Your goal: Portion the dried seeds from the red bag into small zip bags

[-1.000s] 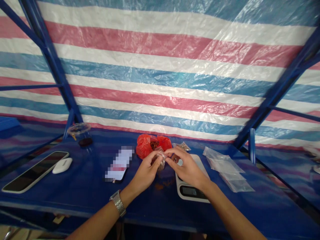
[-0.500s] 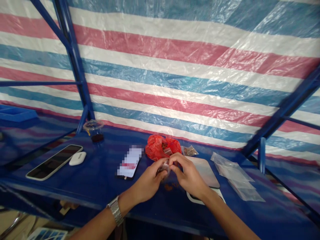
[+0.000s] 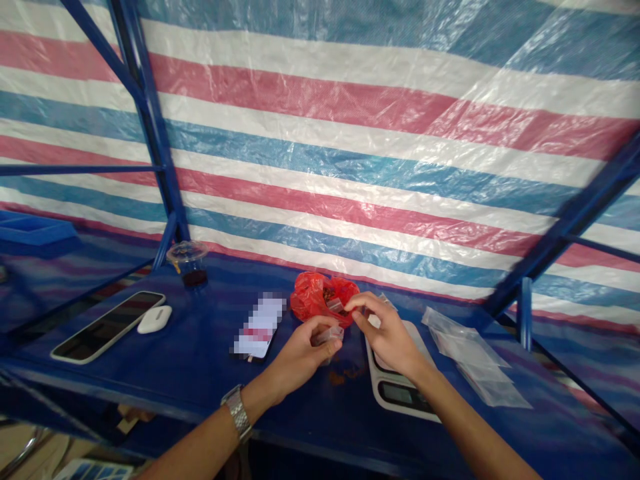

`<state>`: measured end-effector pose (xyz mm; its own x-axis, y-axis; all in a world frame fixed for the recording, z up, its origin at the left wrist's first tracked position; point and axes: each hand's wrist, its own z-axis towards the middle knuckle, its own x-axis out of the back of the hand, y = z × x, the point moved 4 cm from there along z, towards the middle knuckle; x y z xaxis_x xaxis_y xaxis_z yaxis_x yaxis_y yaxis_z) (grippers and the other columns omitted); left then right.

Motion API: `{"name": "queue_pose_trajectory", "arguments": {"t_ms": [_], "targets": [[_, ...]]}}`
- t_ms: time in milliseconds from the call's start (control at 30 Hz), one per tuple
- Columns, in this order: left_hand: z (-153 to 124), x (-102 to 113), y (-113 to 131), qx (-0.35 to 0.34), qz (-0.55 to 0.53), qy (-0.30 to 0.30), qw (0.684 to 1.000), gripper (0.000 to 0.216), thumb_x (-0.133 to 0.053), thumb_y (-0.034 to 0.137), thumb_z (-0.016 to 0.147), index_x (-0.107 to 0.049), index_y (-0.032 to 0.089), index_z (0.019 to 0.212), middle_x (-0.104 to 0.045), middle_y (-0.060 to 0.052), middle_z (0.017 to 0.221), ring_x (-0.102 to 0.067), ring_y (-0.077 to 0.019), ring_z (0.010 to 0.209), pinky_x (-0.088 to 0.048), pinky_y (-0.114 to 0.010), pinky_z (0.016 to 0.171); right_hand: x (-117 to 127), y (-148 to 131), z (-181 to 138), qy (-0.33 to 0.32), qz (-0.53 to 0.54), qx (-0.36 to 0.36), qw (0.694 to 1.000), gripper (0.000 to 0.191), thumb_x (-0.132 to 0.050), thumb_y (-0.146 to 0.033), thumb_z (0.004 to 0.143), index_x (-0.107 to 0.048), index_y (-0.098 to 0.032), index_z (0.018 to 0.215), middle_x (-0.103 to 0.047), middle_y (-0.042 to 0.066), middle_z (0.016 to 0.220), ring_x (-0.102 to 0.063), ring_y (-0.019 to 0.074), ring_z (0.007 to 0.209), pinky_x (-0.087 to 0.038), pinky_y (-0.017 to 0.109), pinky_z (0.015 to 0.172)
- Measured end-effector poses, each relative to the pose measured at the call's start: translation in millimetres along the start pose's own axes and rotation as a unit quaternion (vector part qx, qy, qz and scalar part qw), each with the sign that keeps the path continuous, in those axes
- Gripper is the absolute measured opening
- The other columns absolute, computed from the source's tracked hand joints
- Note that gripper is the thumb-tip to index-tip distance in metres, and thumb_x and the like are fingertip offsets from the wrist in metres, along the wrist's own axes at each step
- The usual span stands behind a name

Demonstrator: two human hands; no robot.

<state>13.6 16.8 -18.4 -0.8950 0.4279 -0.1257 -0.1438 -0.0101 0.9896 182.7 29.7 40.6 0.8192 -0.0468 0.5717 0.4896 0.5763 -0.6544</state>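
Holding a partly hidden clear bag [image 3: 333, 333] in the left hand [image 3: 306, 353], apart from the right hand [image 3: 390, 340], of indeterminable grip, by the red bag [image 3: 308, 297], overlapping a half-covered scale [image 3: 403, 395].

On the blue table [image 3: 200, 373], left to right, lie a flat pale-edged dark phone [image 3: 107, 327], a small rounded white case [image 3: 155, 319] at its right edge, a light-screened phone [image 3: 262, 325], a crumpled red plastic bag [image 3: 309, 297], a white digital scale [image 3: 403, 394] and flat clear plastic bags [image 3: 475, 347]. A round clear plastic cup [image 3: 189, 262] stands behind and between the phones, brown crumbs [image 3: 337, 378] lie before the red bag, and a red-white-and-blue striped plastic sheet [image 3: 350, 153] hangs behind everything.
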Motion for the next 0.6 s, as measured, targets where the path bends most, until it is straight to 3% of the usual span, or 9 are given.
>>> {"name": "queue_pose_trajectory", "arguments": {"t_ms": [67,133,267,333,467,600], "targets": [[4,2,-2,-0.033,0.057,0.012,0.998,0.036,-0.075,0.036,0.083,-0.063,0.018,0.111,-0.067,-0.004,0.098,-0.060,-0.0154,0.082,-0.048,-0.027,0.074,-3,17,17,0.003,-0.071,-0.013,0.997,0.022,-0.052,-0.012,0.094,-0.071,-0.023,0.097,-0.072,0.005,0.102,-0.065,0.0206,0.097,-0.048,0.035,0.092],[7,5,2,-0.075,0.141,0.027,0.987,0.032,-0.071,0.029,0.085,-0.064,0.020,0.115,-0.069,-0.006,0.109,-0.064,-0.0195,0.095,-0.051,-0.032,0.087,-13,30,33,-0.051,-0.136,-0.008,0.989,0.027,-0.054,-0.006,0.089,-0.074,-0.022,0.099,-0.074,0.007,0.108,-0.064,0.0226,0.107,-0.046,0.037,0.099],[15,10,11,-0.116,0.308,0.070,0.942,0.051,-0.061,0.023,0.091,-0.057,0.028,0.142,-0.063,-0.010,0.138,-0.061,-0.0273,0.123,-0.044,-0.042,0.108,-33,40,51,-0.163,-0.231,-0.003,0.959,0.032,-0.061,-0.002,0.079,-0.077,-0.019,0.100,-0.077,0.009,0.109,-0.065,0.0263,0.111,-0.045,0.039,0.103],[19,15,10,-0.081,0.397,0.092,0.910,0.052,-0.056,0.023,0.093,-0.055,0.026,0.145,-0.062,-0.015,0.141,-0.062,-0.0325,0.124,-0.045,-0.047,0.107,-36,41,54,-0.178,-0.272,-0.019,0.946,0.034,-0.063,-0.001,0.076,-0.078,-0.018,0.102,-0.077,0.011,0.111,-0.065,0.0280,0.112,-0.044,0.040,0.104],[21,21,5,-0.005,0.540,0.110,0.834,0.037,-0.049,0.026,0.097,-0.067,0.017,0.128,-0.068,-0.022,0.125,-0.069,-0.0375,0.109,-0.050,-0.047,0.092,-36,41,61,-0.163,-0.308,-0.052,0.936,0.037,-0.062,0.000,0.077,-0.077,-0.013,0.109,-0.074,0.017,0.119,-0.062,0.0326,0.121,-0.041,0.042,0.109],[20,21,4,-0.001,0.569,0.117,0.814,0.032,-0.044,0.025,0.099,-0.068,0.014,0.117,-0.068,-0.022,0.116,-0.070,-0.0348,0.101,-0.051,-0.044,0.086,-43,40,69,-0.137,-0.299,-0.066,0.942,0.040,-0.059,0.003,0.078,-0.073,-0.005,0.115,-0.067,0.026,0.130,-0.057,0.0379,0.128,-0.038,0.046,0.112]]}}
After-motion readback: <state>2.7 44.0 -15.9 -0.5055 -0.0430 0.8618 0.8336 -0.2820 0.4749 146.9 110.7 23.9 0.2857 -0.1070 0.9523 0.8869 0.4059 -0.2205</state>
